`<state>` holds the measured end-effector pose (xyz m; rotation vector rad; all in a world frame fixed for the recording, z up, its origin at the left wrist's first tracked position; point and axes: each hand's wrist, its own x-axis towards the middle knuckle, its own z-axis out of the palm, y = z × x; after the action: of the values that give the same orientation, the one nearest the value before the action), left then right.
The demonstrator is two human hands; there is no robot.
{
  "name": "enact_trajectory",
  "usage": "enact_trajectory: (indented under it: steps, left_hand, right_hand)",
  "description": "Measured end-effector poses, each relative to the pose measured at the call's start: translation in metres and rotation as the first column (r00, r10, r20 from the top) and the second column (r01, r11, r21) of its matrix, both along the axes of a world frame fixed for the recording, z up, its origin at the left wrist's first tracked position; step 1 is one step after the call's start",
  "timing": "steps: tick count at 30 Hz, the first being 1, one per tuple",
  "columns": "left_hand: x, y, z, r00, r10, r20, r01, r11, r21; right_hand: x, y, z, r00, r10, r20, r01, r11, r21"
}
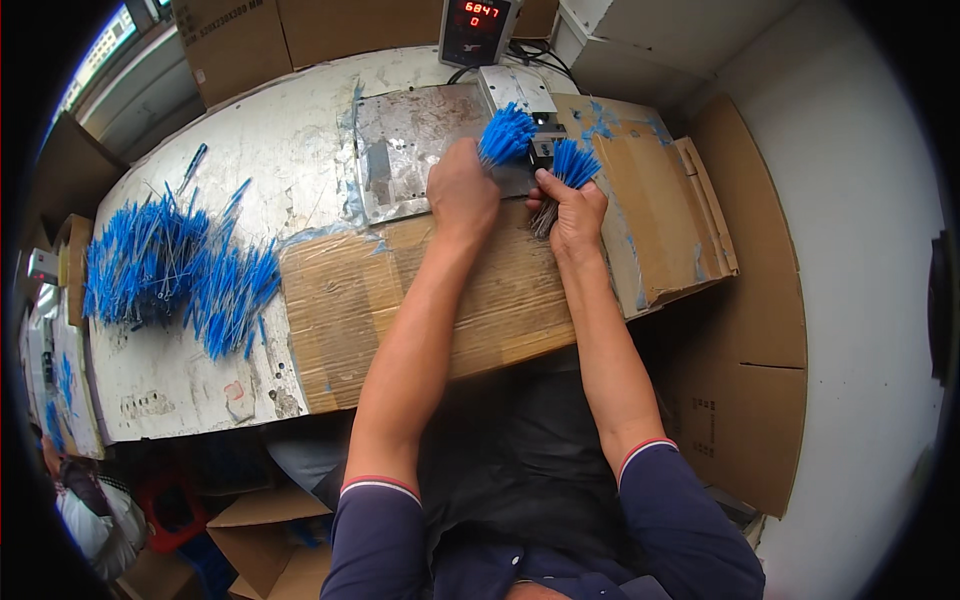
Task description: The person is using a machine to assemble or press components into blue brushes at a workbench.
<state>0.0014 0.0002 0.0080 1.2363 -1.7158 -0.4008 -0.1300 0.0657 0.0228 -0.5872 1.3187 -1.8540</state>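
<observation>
My left hand (461, 192) is closed around a bundle of thin blue-tipped sticks (505, 134), its blue ends fanning up and right over a worn metal plate (400, 150). My right hand (572, 212) grips a second bundle of blue-tipped sticks (572, 165), blue ends up, grey stems showing below the fingers. Both bundles sit close to a small grey machine (520, 92) at the back of the bench.
A big loose pile of blue sticks (180, 265) lies on the left of the white bench (180, 380). Cardboard sheets (500, 300) cover the bench middle and right. A counter box with red digits (476, 28) stands behind. Cardboard boxes (265, 545) sit on the floor.
</observation>
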Motion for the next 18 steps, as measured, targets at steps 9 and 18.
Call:
enact_trajectory:
  steps: [9, 18]
  left_hand:
    - [0.0022, 0.001, -0.0025, 0.996, -0.024, 0.088, 0.031, 0.996, -0.079]
    - [-0.0039, 0.0023, 0.0003, 0.999, 0.05, -0.017, -0.052, 0.996, -0.077]
  right_hand:
    - [-0.0036, 0.0085, 0.0027, 0.996, 0.093, 0.012, -0.092, 0.995, -0.042]
    - [-0.0055, 0.0055, 0.0038, 0.995, 0.089, 0.054, -0.09, 0.996, 0.005]
